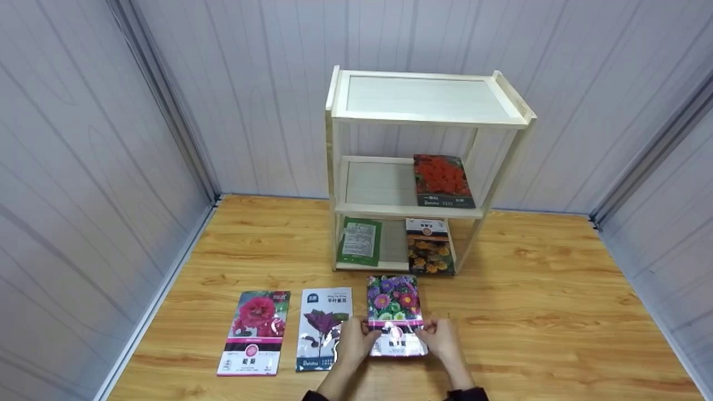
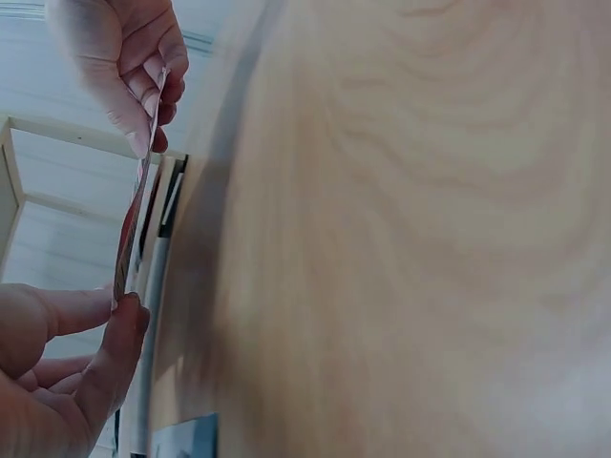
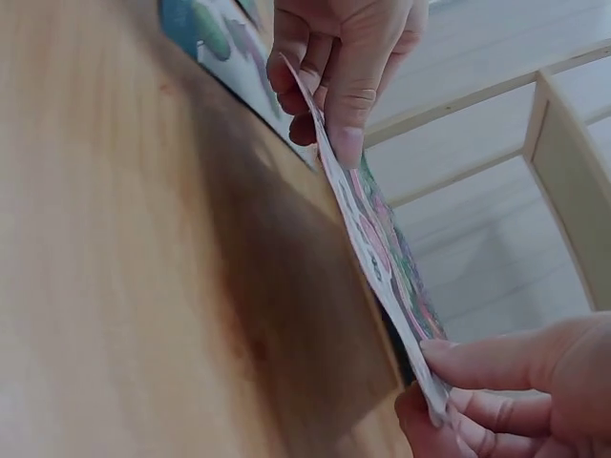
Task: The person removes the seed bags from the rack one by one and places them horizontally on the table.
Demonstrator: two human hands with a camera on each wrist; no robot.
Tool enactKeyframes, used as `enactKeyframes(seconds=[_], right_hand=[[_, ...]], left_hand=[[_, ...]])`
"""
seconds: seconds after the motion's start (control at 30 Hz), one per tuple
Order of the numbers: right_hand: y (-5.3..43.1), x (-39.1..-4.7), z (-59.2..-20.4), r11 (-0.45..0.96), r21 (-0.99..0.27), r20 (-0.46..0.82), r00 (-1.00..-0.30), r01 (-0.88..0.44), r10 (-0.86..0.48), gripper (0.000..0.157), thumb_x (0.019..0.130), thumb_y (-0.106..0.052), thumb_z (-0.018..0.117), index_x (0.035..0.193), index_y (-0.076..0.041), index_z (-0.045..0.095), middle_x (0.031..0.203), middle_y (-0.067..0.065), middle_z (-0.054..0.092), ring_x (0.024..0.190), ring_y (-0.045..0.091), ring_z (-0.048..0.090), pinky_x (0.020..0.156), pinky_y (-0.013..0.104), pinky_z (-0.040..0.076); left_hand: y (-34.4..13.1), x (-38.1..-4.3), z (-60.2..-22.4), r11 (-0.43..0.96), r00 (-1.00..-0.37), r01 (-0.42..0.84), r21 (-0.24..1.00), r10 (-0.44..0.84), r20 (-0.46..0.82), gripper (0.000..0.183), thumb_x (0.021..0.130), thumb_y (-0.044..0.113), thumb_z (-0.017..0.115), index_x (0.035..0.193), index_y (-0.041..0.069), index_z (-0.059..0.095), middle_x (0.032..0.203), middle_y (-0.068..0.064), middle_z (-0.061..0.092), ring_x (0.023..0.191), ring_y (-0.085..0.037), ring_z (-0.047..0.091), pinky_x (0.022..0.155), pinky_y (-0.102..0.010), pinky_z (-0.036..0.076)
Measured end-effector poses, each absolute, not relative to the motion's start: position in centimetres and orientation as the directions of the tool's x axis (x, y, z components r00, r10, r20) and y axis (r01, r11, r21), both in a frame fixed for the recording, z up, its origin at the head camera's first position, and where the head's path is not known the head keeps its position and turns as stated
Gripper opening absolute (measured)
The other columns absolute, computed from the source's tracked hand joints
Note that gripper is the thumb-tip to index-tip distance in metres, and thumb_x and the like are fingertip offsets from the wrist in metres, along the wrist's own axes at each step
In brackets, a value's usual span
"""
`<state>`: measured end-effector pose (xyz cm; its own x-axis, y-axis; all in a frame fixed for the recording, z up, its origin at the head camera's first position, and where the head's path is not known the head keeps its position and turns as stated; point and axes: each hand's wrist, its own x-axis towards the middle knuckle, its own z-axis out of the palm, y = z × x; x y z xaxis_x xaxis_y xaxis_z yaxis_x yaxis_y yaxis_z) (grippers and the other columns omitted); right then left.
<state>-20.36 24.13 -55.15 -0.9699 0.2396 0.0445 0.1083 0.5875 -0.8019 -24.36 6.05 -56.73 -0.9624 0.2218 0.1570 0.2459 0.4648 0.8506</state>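
Observation:
A seed packet [image 1: 393,298] with purple, pink and white daisy-like flowers is held above the table in front of the shelf. My left hand [image 1: 355,341] pinches its left edge between thumb and fingers. On the opposite edge, my right hand [image 1: 444,340] grips it the same way. Both wrist views show the packet [image 3: 368,239] edge-on and slightly bowed, raised off the wood. Left of it lie a white seed packet with a purple leafy plant [image 1: 324,328], partly behind my left hand, and a pink-flower packet [image 1: 253,334].
A pale wooden shelf rack [image 1: 429,100] stands at the back. Its middle tier bears a red-flower packet [image 1: 443,178] on the right. Down on the bottom tier are a green packet [image 1: 359,242] at left and an orange-flower packet [image 1: 430,248] at right. Panelled walls [image 1: 267,100] surround the table.

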Motion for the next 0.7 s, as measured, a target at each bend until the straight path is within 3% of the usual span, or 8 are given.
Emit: enactKeyframes(seconds=[0.33, 0.7], right_hand=[[23.88, -19.94, -55.92, 0.591, -0.791, -0.008, -0.970, 0.154, 0.242, 0.012, 0.067, 0.002, 0.067, 0.065, 0.003, 0.056, 0.054, 0.000, 0.049, 0.047, 0.009, 0.044, 0.042, 0.024, 0.042], [23.78, -19.88, -56.24, 0.647, -0.736, -0.036, -0.966, 0.198, 0.255, 0.018, 0.067, -0.002, 0.071, 0.059, -0.002, 0.054, 0.053, -0.002, 0.048, 0.047, 0.008, 0.044, 0.042, 0.023, 0.040]], left_hand=[[5.98, -23.85, -57.47, 0.537, -0.977, 0.184, 0.823, 0.192, 0.092, 0.019, 0.066, 0.002, 0.070, 0.081, -0.005, 0.064, 0.051, 0.005, 0.043, 0.042, -0.004, 0.035, 0.035, -0.018, 0.026], [6.15, -23.57, -57.40, 0.632, -0.983, 0.178, 0.755, 0.157, 0.100, 0.017, 0.063, 0.003, 0.073, 0.069, -0.001, 0.058, 0.050, 0.003, 0.044, 0.044, -0.009, 0.039, 0.036, -0.024, 0.033]])
